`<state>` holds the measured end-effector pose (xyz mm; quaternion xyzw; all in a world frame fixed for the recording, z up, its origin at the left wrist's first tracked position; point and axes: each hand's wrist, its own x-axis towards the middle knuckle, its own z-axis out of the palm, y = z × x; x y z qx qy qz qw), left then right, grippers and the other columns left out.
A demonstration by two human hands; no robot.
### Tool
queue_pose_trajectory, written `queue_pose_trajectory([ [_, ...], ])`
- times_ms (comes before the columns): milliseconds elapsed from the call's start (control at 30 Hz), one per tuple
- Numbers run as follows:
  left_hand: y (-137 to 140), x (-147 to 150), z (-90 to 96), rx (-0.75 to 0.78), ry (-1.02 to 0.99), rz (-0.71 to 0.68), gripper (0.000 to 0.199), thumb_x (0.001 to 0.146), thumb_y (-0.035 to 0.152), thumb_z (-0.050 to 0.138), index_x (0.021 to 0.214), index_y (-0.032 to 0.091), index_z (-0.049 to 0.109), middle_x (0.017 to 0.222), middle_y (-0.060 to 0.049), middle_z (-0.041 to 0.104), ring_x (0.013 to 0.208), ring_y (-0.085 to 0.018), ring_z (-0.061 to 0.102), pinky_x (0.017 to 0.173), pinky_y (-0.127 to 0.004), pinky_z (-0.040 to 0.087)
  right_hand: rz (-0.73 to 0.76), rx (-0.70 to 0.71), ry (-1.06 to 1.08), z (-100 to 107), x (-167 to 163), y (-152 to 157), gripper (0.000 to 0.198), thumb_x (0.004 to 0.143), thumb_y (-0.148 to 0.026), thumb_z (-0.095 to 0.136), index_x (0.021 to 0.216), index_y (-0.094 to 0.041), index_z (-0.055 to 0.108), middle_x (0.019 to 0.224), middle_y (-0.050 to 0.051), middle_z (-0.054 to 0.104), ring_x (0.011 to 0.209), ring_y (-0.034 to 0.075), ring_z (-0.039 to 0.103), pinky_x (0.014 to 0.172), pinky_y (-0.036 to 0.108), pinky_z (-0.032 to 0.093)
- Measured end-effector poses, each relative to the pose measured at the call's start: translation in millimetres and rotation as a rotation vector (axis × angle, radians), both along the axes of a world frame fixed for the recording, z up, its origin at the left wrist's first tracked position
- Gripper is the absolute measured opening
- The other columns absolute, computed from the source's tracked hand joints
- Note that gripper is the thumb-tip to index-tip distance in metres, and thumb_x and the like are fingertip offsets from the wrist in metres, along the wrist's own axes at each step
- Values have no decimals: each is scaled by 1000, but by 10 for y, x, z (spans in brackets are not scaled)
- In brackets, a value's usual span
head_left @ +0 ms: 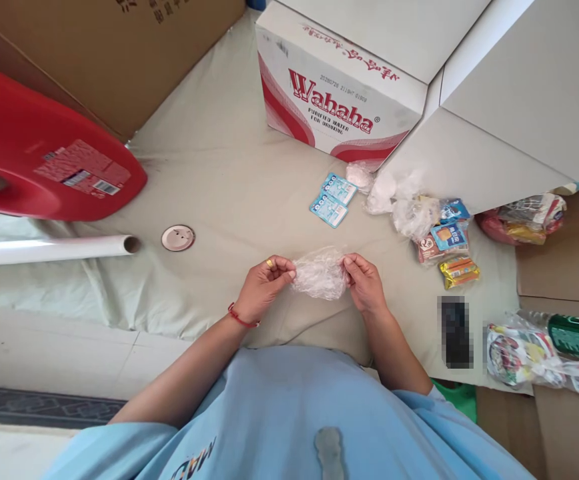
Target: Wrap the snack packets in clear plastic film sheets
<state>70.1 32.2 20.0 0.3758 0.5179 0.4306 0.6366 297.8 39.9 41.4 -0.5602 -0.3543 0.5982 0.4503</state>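
Observation:
A crinkled piece of clear plastic, perhaps a thin bag, is stretched between my two hands, just above the cloth-covered surface. My left hand pinches its left edge between thumb and fingers. At the opposite edge, my right hand grips it the same way. Beyond the plastic lie two blue printed cards, with a small clear-wrapped bundle touching them. Left of my left hand rests a round pinkish disc.
A Wahaha water carton stands at the back. Crumpled plastic bags and snack packets lie to the right, near a pixelated dark object. On the left are a red jug and a white roll.

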Motion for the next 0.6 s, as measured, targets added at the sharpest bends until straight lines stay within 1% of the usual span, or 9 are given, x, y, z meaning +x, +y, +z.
queue_pose_trajectory([
  [100,-1,-54,35,0,-25,22,33,71,43,88,81,18,68,74,1,67,71,-13,61,73,-29,50,-38,-9,88,-21,60,12,42,80,-62,77,78,-23,62,60,-6,47,49,10,36,45,24,31],
  [167,4,-63,59,-1,-43,38,35,71,44,89,81,18,68,74,0,67,71,-13,61,74,-29,50,-116,-17,198,-40,86,-9,40,79,-55,81,74,-23,59,61,-6,49,51,10,40,47,23,35],
  [200,7,-60,74,-7,-55,36,36,72,46,89,84,18,70,79,-1,69,73,-14,62,75,-29,51,-161,-21,254,-47,93,-24,39,77,-51,84,72,-22,58,63,-5,51,54,10,43,50,23,38],
  [267,13,-41,109,-36,-105,5,45,77,56,84,100,19,72,99,-6,74,82,-16,65,77,-30,52,-230,-39,342,-57,101,-63,38,72,-44,90,70,-22,59,66,-5,54,59,10,48,56,21,43],
  [333,18,-9,146,-91,-176,-65,60,81,70,73,117,21,71,120,-11,72,89,-19,67,75,-31,52,-243,-67,376,-61,97,-107,37,69,-41,92,71,-21,61,67,-5,55,60,9,49,58,21,44],
  [367,19,9,161,-116,-201,-113,67,82,76,67,120,21,70,123,-12,72,91,-20,67,73,-31,52,-229,-78,372,-63,92,-127,37,69,-42,92,71,-21,62,67,-5,55,60,9,49,58,21,43],
  [433,18,43,180,-125,-187,-220,69,82,81,62,111,19,74,113,-12,73,90,-21,66,73,-31,51,-184,-82,338,-73,79,-155,37,71,-46,90,72,-21,62,67,-5,55,59,9,47,57,22,42],
  [500,11,70,176,-76,-116,-298,57,79,73,72,94,18,75,98,-8,73,88,-20,63,75,-30,49,-131,-63,273,-95,68,-160,38,75,-50,87,73,-21,62,67,-5,54,59,10,46,57,23,41],
  [600,-14,84,136,-3,-16,-246,40,74,55,84,81,19,71,84,-2,68,79,-16,60,74,-29,48,-114,9,78,-138,71,-132,36,79,-53,82,89,-22,67,79,-2,61,66,12,50,62,24,44],
])
